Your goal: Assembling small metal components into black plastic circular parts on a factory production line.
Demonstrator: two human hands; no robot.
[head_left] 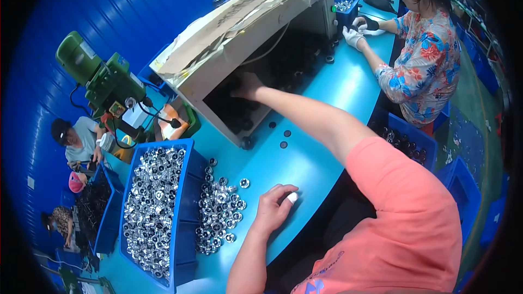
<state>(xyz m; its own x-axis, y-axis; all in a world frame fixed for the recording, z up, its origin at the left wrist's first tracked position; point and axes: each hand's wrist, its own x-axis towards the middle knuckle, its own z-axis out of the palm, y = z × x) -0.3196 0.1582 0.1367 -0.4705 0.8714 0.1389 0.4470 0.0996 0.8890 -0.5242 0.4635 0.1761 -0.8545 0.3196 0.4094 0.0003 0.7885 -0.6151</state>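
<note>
Inside the near end of the pale box [201, 86], the right hand [249, 85] reaches toward the dark interior. Its fingertips are lost in shadow, so I cannot tell whether they grasp a piece or are free. The small parts lie at several places around this box: three black discs [283, 145] are loose just in front of its opening, some dark round pieces [329, 60] stand by its far end, and a heap of silver parts [220, 207] is spread on the table [354, 84] beyond its near corner. Farther from the box than this heap, a blue bin [188, 223] is filled with more silver parts. The left hand [274, 209] rests well apart from the box, on its open side; the fingers are loosely curled, and one tip wears a white cover [293, 197] (perhaps a protection, I suppose). I see nothing held there, but the palm is hidden. To do this reach well, in my judgement, the wrist should be kept under the upper edge of the box, and one piece should be taken lightly by its rim and drawn straight out, without pushing its neighbours. The forearm should be lifted a little, because the discs before the box are close to it and could be swept away.
</note>
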